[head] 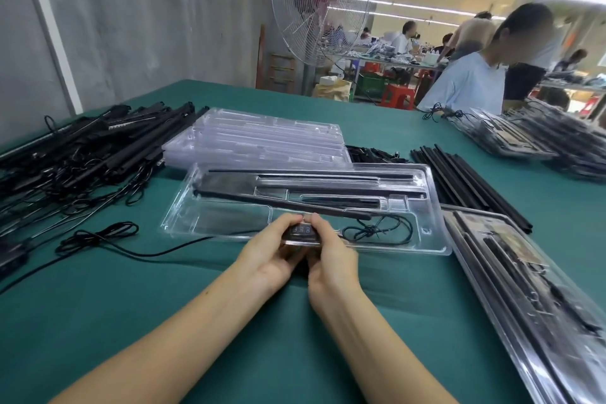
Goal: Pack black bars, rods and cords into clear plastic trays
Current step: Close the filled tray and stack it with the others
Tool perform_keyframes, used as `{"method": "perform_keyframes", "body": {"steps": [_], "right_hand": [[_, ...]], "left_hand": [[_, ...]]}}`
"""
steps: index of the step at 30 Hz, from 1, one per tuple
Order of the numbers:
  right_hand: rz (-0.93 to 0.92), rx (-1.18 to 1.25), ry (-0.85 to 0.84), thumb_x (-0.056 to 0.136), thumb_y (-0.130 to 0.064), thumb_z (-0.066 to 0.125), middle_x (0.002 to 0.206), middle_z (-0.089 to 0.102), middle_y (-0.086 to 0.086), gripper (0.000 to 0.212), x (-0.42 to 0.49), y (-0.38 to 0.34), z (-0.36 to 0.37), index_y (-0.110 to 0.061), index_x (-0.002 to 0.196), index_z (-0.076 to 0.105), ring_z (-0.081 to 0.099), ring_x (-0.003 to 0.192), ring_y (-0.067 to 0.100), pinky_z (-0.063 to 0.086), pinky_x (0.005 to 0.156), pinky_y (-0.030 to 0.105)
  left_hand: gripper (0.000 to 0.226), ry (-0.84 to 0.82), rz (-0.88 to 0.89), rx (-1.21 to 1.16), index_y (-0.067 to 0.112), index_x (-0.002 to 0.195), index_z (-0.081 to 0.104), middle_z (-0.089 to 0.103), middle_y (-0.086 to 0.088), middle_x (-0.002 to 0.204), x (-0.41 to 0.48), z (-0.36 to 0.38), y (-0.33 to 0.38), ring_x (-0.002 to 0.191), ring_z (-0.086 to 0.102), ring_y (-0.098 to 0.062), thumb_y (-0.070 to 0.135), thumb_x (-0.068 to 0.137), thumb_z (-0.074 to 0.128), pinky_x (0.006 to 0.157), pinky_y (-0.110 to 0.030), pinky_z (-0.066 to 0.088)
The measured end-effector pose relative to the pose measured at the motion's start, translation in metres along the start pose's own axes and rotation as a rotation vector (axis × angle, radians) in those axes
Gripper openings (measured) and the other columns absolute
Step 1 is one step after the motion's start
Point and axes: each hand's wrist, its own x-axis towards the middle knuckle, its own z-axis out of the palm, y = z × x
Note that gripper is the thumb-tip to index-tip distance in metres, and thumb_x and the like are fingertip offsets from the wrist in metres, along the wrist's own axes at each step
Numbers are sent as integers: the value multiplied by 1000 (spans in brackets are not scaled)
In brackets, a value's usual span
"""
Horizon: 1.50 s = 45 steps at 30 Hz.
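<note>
- Hands: left hand [272,252] and right hand [331,259], close together. The fingers [288,218] of both are drawn in narrow, and thumbs and fingertips pinch one item between them. Nothing else is held.
- Item held: small black three-button control box [301,230], at the fingertips over the near rim of the clear moulded plastic tray [229,216]. Whether it touches the rim cannot be told.
- Coiled thin black cord [377,229]: just right of the fingers, inside the tray's near compartment. It probably runs to the control box, but the join is hidden.
- Long black bar [278,203]: just beyond the fingertips, lying aslant across the tray and not seated in a channel.
- Slim black rod [311,173]: well beyond the fingers, in the tray's far slot.
- Stock: stack of empty clear trays [262,138] beyond the fingers to the left, heap of black bars with cords [82,154] far left, loose black rods [465,180] to the right, filled tray [524,289] at near right.
- Step in hand, as judged: placing the control box, with the tray partly packed.
- Next move calls for lowering the box into a recess ahead of the fingertips and keeping the cord inside the walls. The slanted bar likely then needs pressing into its channel.
</note>
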Motion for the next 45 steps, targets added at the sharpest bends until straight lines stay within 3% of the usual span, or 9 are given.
{"method": "perform_keyframes", "body": {"steps": [5,11,16,22,27,30,34,39,45], "right_hand": [[18,40,-21,78,2,67,62,64,4,7,0,-4,1,-3,75,63,61,50,11,49,47,17],[-39,-133,37,83,-13,67,66,65,4,6,7,-11,-3,-9,79,65,60,55,15,45,50,23],[-60,0,162,87,-20,60,47,55,1,16,17,-42,-15,-14,73,55,51,34,13,40,37,19],[-261,-19,95,89,-21,58,44,53,-1,19,25,-75,-25,-10,73,55,53,34,12,46,36,23],[-333,-93,-78,89,-29,55,51,52,-1,33,32,-98,-38,-20,58,60,51,42,16,43,44,25],[-243,-123,-151,86,-33,59,51,48,1,38,30,-97,-37,-21,50,59,45,45,19,37,54,29],[-158,-173,-190,76,-52,63,65,64,9,40,32,-91,-37,-15,63,71,58,57,24,49,65,36],[32,-171,-469,77,-59,55,116,65,18,72,28,-88,-41,-5,125,56,63,105,34,45,98,48],[247,-639,-686,78,-36,70,107,69,12,55,21,-92,-48,-8,123,57,68,95,29,56,81,41]], "left_hand": [[41,-63,62,6,9,45,69,66,-7,56,0,1,1,49,65,-14,4,85,58,44,-20,51],[11,-159,-71,224,14,78,67,68,-3,70,-3,-3,8,65,66,-14,25,78,69,71,-29,54],[50,-564,-241,909,25,120,59,65,-5,117,-39,5,32,104,63,-23,48,76,60,83,-45,55],[33,-925,142,1573,41,114,62,68,9,112,-86,16,90,104,63,-7,53,83,58,92,-23,49],[32,-487,721,1499,36,111,64,64,18,116,-59,53,128,110,57,0,54,86,55,90,-21,45],[53,-246,527,1951,27,129,48,51,9,130,-18,57,127,115,52,-11,58,87,42,99,-28,39],[47,-446,8,1488,21,98,60,58,5,79,6,35,106,60,49,-9,60,73,54,55,-19,46],[39,-491,89,1032,5,100,72,70,-15,102,25,20,100,84,65,-26,36,80,59,74,-33,54],[25,-264,318,701,0,100,65,73,-12,83,27,20,82,67,70,-19,20,95,50,55,-24,55]]}}
